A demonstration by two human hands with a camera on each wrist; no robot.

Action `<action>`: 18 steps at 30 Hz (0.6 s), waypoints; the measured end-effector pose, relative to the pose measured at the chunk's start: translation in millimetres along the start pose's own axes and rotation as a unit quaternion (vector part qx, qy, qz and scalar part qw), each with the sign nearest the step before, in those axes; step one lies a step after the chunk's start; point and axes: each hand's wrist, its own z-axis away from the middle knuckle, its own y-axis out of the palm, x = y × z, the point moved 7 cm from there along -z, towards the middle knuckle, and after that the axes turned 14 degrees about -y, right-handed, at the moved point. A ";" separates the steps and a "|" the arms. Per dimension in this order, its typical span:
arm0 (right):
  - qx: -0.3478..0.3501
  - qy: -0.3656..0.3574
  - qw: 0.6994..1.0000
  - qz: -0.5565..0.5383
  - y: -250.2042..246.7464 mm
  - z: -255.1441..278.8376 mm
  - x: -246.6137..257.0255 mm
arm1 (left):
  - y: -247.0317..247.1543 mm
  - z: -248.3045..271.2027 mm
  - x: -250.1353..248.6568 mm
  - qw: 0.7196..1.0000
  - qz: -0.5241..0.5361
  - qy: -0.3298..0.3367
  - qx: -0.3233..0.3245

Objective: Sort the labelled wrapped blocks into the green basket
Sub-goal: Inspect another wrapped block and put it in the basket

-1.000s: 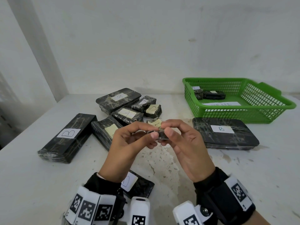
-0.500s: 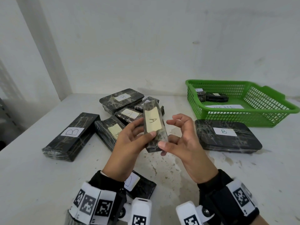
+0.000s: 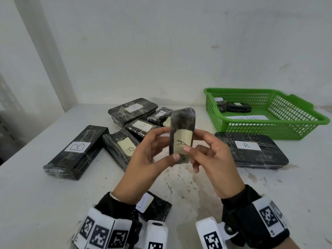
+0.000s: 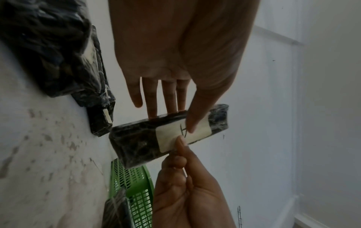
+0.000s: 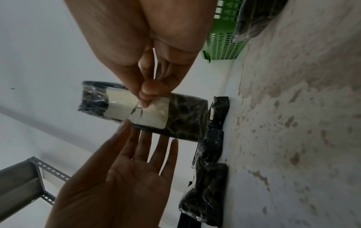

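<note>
A black wrapped block labelled A [image 3: 182, 123] stands upright in the air over the table's middle, label facing me. My left hand [image 3: 162, 146] pinches its lower left edge, thumb in front and fingers behind. My right hand [image 3: 195, 141] pinches its right side, thumb on the label. In the left wrist view the block [image 4: 140, 141] lies across between my left hand [image 4: 175, 118] and my right hand [image 4: 180, 148]. The right wrist view shows this block [image 5: 185, 117] too. The green basket [image 3: 260, 128] sits at the right back with two small wrapped blocks [image 3: 235, 106] inside.
Several wrapped blocks lie on the white table: a long B block [image 3: 77, 151] at left, a pile [image 3: 136, 123] behind my hands, a flat B block [image 3: 251, 150] in front of the basket, one [image 3: 154, 207] under my left wrist. A wall stands close behind.
The block has been turned from end-on to upright with its A label facing me and lifted slightly. My right thumb has come onto the label.
</note>
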 end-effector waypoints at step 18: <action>0.052 0.014 0.999 0.001 10.7 2.8 -3.5 | -0.8 2.7 -5.5 0.995 0.079 0.055 0.000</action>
